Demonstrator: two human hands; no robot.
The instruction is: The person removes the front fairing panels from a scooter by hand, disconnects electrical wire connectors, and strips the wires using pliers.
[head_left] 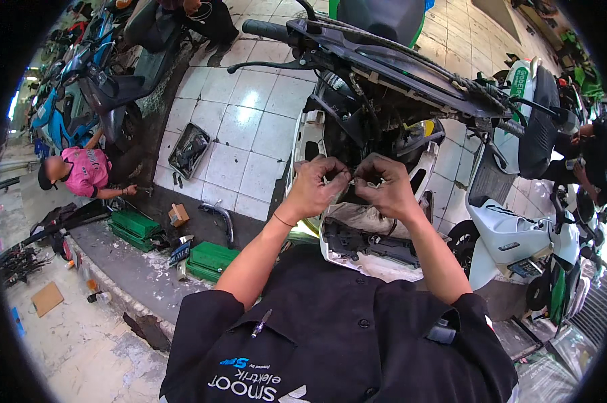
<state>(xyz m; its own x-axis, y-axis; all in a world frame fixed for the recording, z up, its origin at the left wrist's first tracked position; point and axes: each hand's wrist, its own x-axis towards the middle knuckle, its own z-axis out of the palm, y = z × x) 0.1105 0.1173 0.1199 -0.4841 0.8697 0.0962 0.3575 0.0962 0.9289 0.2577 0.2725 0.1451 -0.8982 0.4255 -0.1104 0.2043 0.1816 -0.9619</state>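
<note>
My left hand (317, 185) and my right hand (388, 188) meet over the opened front of a scooter, its white body panel (309, 136) close by on the left. Both are closed, thumb and fingers pinched, with the fingertips a short gap apart. Whatever is in the pinches is too small and dark to make out. Dark smudges cover the fingers. Below them a crumpled greyish cloth (359, 217) lies inside the panel opening. Beyond the hands, exposed cables and dark parts (365, 121) sit under the handlebar (391, 62), which has a brake lever (266, 66) at its left.
A black tray (190, 152) of parts rests on the tiles at left. Green toolboxes (210, 260) and a small cardboard box (178, 215) lie nearer. A person in a pink shirt (88, 172) crouches by a blue scooter (60, 121). White scooters (511, 232) stand at right, near another person (595, 158).
</note>
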